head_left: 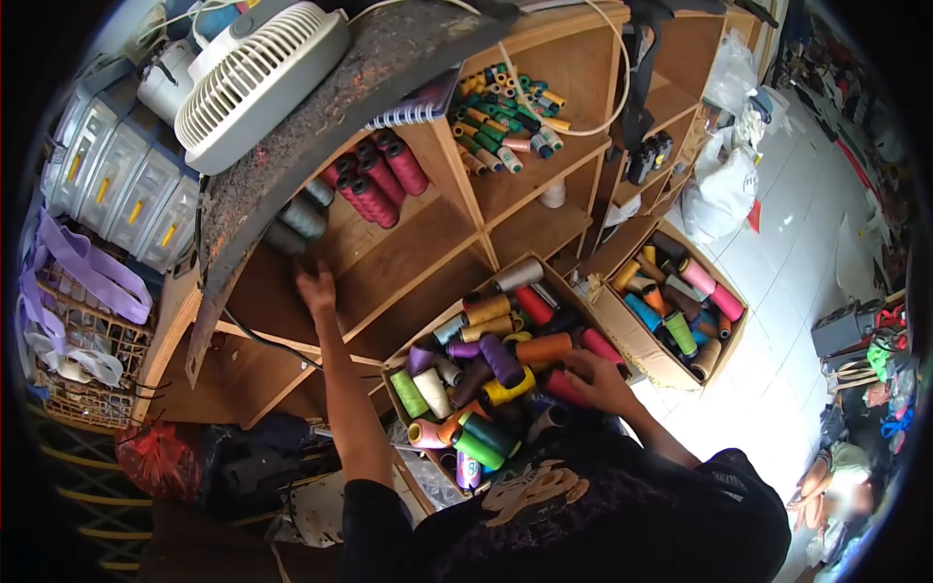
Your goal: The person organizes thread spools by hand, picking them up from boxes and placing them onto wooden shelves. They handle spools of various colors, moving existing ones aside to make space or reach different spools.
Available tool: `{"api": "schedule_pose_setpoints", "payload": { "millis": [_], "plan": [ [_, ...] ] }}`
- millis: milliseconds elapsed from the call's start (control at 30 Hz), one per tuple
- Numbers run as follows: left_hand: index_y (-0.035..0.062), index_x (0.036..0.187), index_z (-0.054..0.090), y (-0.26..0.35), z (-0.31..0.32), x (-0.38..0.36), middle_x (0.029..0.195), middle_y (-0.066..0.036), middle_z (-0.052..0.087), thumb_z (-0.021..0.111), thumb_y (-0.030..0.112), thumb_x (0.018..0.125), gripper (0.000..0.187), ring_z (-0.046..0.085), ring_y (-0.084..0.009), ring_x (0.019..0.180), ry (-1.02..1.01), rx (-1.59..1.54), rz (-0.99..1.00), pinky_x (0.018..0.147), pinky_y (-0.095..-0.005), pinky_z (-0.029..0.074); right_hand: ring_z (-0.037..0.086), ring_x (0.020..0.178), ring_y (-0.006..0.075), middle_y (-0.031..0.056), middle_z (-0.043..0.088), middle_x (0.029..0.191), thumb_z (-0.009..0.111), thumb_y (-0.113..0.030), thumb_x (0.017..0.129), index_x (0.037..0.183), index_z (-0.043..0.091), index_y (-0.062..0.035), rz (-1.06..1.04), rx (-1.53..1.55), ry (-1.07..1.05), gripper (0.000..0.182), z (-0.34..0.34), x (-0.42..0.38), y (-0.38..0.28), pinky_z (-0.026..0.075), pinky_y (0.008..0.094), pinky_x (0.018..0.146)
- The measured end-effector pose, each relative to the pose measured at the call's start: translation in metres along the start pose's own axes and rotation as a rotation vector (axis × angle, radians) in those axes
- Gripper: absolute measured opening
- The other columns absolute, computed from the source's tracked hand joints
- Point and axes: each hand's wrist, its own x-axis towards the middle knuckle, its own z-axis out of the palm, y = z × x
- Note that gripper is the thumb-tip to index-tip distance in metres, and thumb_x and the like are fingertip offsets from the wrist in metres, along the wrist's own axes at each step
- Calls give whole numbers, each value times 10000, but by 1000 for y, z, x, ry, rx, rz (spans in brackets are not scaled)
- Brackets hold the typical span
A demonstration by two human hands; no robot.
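Note:
My left hand (317, 290) reaches into a wooden shelf compartment, fingers partly bent, just below a row of grey thread spools (302, 218). I see nothing held in it, though its fingertips are partly hidden in shadow. Over a cardboard box (397, 396) of mixed thread spools, my right hand (595, 381) has its fingers stretched out beside a crimson spool (564, 387). An orange spool (544, 349), a purple spool (501, 360) and a green spool (477, 449) lie in the same box. Crimson spools (377, 185) stand grouped in the shelf's upper part.
A second cardboard box (671, 364) with spools stands to the right. Small spools (505, 121) fill another shelf compartment. A white fan (262, 83) sits on the dark shelf top, and a cable (262, 336) runs across the front. Another person (836, 481) sits at far right.

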Motion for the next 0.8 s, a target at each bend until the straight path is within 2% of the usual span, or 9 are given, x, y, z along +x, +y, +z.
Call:
{"api": "schedule_pose_setpoints", "payload": {
  "millis": [100,200,300,400,433,533,567,667,800],
  "plan": [
    [-70,1376,373,34,-4,-32,1350,-266,476,642,181,858,635,457,-363,1269,124,-94,13,1081,-396,323,618,1097,288,179,625,1164,658,-143,850,1207,550,19,14,-35,114,406,-9,-2,2,486,365,943],
    [-73,1375,372,80,-20,-81,1356,-263,472,661,238,877,654,439,-347,1294,7,-193,-20,1088,-388,313,630,1065,307,182,644,1116,668,-171,841,1199,559,4,75,-172,136,413,-22,1,19,494,371,914],
    [-53,1384,371,122,-34,-127,1399,-270,418,650,281,897,653,384,-358,1336,-108,-139,-27,1100,-403,293,638,997,341,198,651,1053,675,-194,823,1162,580,2,7,-309,95,403,-33,3,17,501,390,862],
    [-17,1397,372,117,-45,-151,1426,-272,375,628,298,912,632,359,-380,1344,-183,236,71,1105,-420,287,627,974,367,222,643,1035,688,-192,793,1171,573,-3,6,-423,52,438,-35,-1,17,500,417,836],
    [27,1403,386,108,-44,-157,1460,-252,330,638,326,898,638,296,-407,1367,-180,222,89,1109,-466,263,625,982,367,223,642,1036,691,-192,788,1176,569,-5,5,-471,42,447,-34,-2,19,498,421,840],
    [54,1420,375,95,-39,-170,1482,-220,306,659,338,876,676,231,-415,1390,-180,396,252,1106,-516,235,617,1003,368,218,636,1063,699,-193,772,1190,559,-16,90,-595,-73,475,-29,-4,15,491,432,863],
    [87,1463,302,96,-35,-175,1516,-183,250,713,323,819,799,170,-426,1405,-210,394,182,1096,-560,213,615,1009,367,215,634,1075,702,-193,767,1195,556,-20,137,-635,-125,484,-29,-7,13,488,435,871],
    [85,1492,212,101,-31,-181,1521,-198,209,767,303,748,954,165,-451,1395,-227,531,149,1090,-575,214,611,1020,369,202,622,1106,708,-194,757,1190,558,-28,19,-743,-66,488,-25,-14,23,482,440,894],
    [43,1488,181,97,-24,-180,1496,-248,204,814,310,669,1069,156,-488,1382,-196,560,158,1093,-584,210,589,1039,363,186,605,1125,707,-180,763,1213,546,-50,68,-675,-69,496,-31,-21,23,478,424,895]
  ]
}}
